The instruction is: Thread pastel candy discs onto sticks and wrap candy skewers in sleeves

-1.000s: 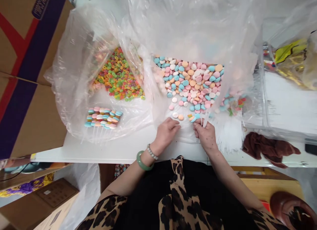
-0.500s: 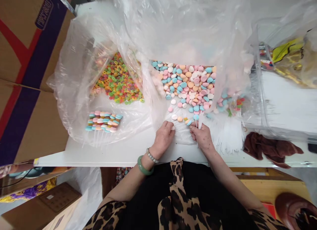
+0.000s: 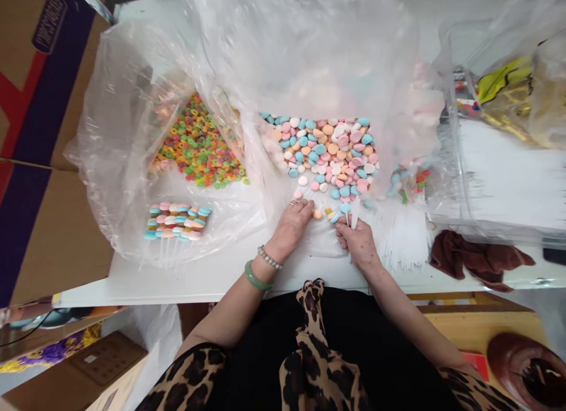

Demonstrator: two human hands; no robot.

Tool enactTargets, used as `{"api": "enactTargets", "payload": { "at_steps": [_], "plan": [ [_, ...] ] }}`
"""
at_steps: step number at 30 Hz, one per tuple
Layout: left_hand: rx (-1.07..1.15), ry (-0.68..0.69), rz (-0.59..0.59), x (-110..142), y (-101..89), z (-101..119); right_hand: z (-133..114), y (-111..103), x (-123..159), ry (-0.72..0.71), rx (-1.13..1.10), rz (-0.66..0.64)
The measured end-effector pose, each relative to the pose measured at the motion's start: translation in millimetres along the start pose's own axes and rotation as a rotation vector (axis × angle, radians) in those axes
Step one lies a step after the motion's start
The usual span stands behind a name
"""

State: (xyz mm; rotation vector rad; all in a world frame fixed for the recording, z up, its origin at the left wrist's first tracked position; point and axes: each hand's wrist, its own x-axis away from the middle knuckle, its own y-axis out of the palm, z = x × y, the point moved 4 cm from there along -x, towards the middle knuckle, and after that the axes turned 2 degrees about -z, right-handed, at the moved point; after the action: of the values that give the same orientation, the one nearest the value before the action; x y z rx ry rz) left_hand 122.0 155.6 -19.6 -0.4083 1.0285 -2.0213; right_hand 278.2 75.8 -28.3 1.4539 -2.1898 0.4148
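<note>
My right hand [image 3: 359, 241] is closed on a partly threaded candy skewer [image 3: 332, 215], with blue and orange candies and a yellow-green gummy ring at its tip. White sticks [image 3: 355, 213] also stand up between its fingers. My left hand [image 3: 292, 227] lies palm down on the plastic, its fingers bent together beside a loose orange candy [image 3: 317, 213]; what is under the fingertips is hidden. Just beyond, pastel round candies [image 3: 327, 148] spill from a clear bag [image 3: 305, 51]. A pink candy [image 3: 298, 194] rests past my left fingers.
Finished candy skewers [image 3: 177, 221] lie at left on plastic, below a bag of colourful gummy rings [image 3: 201, 145]. White sticks [image 3: 400, 237] are heaped right of my hand. A brown cloth [image 3: 475, 257], a clear bin [image 3: 455, 181] and a large carton [image 3: 66, 222] flank the table.
My left hand has moved forward, its fingers now covering the spot where a white candy lay. My right hand keeps its hold on the skewer. The whole view has shifted slightly.
</note>
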Motion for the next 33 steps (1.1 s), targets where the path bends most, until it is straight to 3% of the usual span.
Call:
{"api": "enactTargets", "payload": {
  "at_steps": [3, 6, 8, 11, 13, 15, 19, 26, 29, 33],
  "plan": [
    [0.067, -0.023, -0.007, 4.4, -1.6, -4.9, -2.1, 2.9, 1.8, -0.005, 0.011, -0.006],
    [0.252, -0.189, 0.11, 4.0, -11.7, -12.2, -5.4, 5.4, 6.7, -0.025, 0.072, -0.035],
    [0.535, -0.358, 0.198, 3.5, -19.9, -18.7, -9.6, 4.5, 11.7, -0.085, 0.173, -0.043],
    [1.099, -0.589, 0.191, 4.5, -25.7, -24.7, -18.6, 3.4, 20.4, -0.239, 0.378, -0.052],
    [1.376, -0.668, 0.147, 5.9, -28.2, -24.7, -24.3, 6.3, 25.4, -0.341, 0.482, -0.082],
    [1.514, -0.694, 0.123, 7.5, -30.1, -24.3, -28.5, 11.5, 28.6, -0.426, 0.546, -0.113],
    [1.589, -0.705, 0.079, 9.8, -27.7, -22.3, -31.2, 20.2, 29.2, -0.514, 0.613, -0.127],
    [1.567, -0.709, 0.056, 9.8, -24.7, -21.1, -30.7, 20.0, 28.7, -0.53, 0.622, -0.154],
    [1.423, -0.711, 0.075, 11.5, -23.9, -21.0, -30.2, 19.4, 28.3, -0.531, 0.65, -0.169],
    [1.107, -0.594, 0.075, 13.2, -22.8, -15.4, -27.4, 19.6, 25.0, -0.525, 0.692, -0.173]
  ]
}}
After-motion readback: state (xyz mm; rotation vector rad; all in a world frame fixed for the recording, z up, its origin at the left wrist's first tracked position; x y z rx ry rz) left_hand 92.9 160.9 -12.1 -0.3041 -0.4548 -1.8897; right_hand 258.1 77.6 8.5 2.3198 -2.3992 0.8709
